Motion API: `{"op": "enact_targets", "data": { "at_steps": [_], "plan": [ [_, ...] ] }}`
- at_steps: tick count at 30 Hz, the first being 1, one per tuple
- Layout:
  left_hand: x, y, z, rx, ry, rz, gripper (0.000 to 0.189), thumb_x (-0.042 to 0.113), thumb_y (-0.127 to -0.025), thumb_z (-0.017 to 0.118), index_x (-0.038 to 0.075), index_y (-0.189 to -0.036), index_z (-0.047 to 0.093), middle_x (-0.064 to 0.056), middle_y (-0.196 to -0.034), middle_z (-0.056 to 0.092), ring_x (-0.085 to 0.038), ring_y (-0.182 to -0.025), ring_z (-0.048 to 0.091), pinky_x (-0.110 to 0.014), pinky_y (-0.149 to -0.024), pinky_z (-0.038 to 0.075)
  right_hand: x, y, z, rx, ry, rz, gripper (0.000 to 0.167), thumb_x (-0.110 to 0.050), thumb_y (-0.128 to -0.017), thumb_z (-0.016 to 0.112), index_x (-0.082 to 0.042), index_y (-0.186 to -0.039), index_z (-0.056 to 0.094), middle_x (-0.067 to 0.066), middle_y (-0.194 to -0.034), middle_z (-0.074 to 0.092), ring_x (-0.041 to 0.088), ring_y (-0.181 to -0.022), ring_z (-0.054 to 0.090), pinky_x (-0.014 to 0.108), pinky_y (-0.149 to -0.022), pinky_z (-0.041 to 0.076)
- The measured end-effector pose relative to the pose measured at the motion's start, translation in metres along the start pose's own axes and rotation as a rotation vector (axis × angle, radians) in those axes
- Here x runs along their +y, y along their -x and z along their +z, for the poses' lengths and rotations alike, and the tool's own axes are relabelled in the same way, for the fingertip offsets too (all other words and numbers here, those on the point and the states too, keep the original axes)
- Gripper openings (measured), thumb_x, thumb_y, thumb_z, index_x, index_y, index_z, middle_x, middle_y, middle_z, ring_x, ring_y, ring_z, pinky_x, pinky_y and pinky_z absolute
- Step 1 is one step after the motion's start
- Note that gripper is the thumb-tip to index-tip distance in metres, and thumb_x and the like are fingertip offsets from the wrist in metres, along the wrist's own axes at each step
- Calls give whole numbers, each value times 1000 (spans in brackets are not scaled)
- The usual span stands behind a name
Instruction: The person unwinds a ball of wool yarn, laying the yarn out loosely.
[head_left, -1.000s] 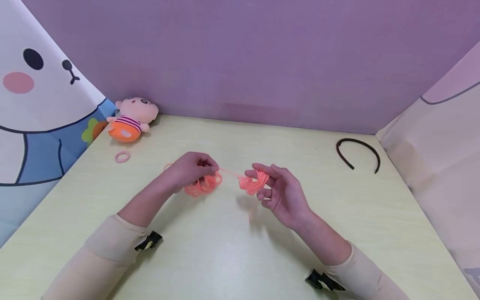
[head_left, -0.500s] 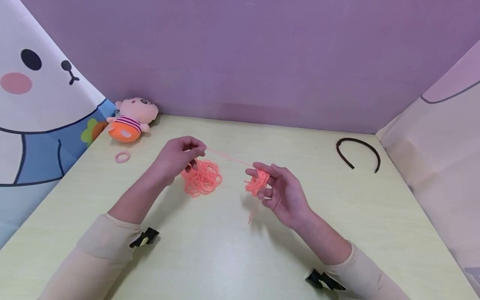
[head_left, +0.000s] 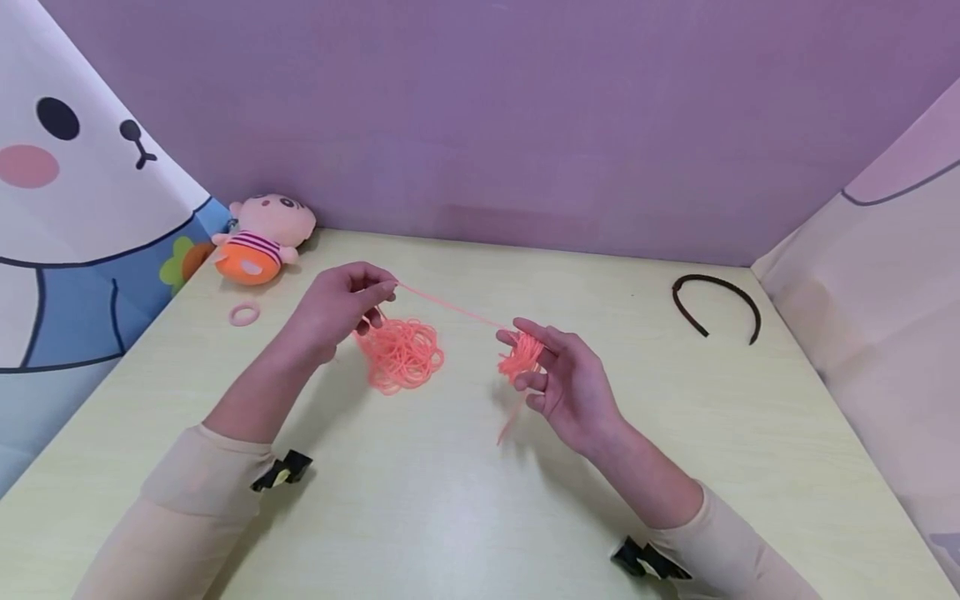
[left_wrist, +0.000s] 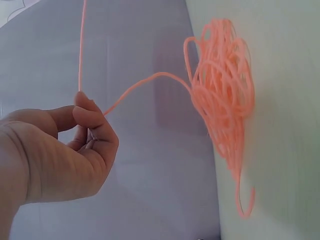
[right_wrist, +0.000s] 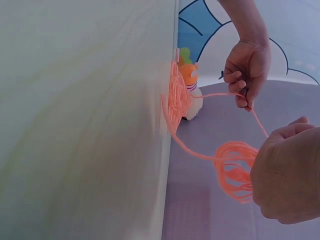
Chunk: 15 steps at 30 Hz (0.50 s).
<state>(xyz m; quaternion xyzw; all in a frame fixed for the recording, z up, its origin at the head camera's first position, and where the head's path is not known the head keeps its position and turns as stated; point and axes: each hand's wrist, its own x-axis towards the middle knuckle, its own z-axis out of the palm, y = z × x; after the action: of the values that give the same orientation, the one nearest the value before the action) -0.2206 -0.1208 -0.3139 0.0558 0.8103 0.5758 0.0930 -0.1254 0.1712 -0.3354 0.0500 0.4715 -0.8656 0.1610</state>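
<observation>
Thumb and fingertips of my left hand (head_left: 333, 308) pinch a thin coral-pink cord (head_left: 450, 307). From there one length runs taut down to my right hand (head_left: 576, 387), where a wound bundle of the same cord (head_left: 520, 357) hangs round the partly bent fingers. A short tail (head_left: 511, 423) trails below it. Between the hands a loose pile of cord (head_left: 405, 354) lies on the table. In the left wrist view, a slack strand (left_wrist: 160, 74) arcs from the pile to the pinching fingers. The right wrist view shows the bundle's open loops beside the back of my right hand.
A plush doll (head_left: 262, 237) with orange shorts sits at the table's back left corner, a pink ring (head_left: 244, 314) in front of it. At the right lies a dark headband (head_left: 720, 283). A purple partition (head_left: 525, 125) stands along the table's back edge.
My left hand has moved up and left, away from the pile, pulling the strand longer and straighter. My right hand has barely moved; its bundle has shifted slightly and the tail shows more clearly.
</observation>
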Motion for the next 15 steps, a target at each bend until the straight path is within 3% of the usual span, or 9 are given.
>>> {"op": "enact_targets", "data": {
  "at_steps": [10, 13, 15],
  "plan": [
    [-2, 0, -7, 66, 60, -21, 31, 24, -105, 57, 2, -128, 55, -7, -106, 57, -11, -69, 61, -24, -60, 50, 0, 0, 0, -1, 4, -10, 44, -27, -107, 34, -11, -144, 50, 4, -136, 63, 12, -61, 65, 19, -49, 39],
    [-4, -2, -5, 39, 52, -23, 35, 22, -106, 56, 2, -135, 52, -10, -115, 55, -14, -75, 64, -24, -61, 51, 0, 0, 0, -6, 2, -10, 45, -28, -107, 33, -10, -145, 50, 5, -136, 63, 11, -61, 65, 19, -49, 40],
    [-5, -2, -1, -19, 26, -20, 38, 21, -105, 56, 3, -138, 50, -13, -125, 55, -17, -79, 66, -25, -62, 52, 0, 1, 0, -9, 4, -9, 45, -28, -107, 33, -10, -145, 50, 5, -136, 64, 11, -61, 65, 18, -49, 41]
  ]
}}
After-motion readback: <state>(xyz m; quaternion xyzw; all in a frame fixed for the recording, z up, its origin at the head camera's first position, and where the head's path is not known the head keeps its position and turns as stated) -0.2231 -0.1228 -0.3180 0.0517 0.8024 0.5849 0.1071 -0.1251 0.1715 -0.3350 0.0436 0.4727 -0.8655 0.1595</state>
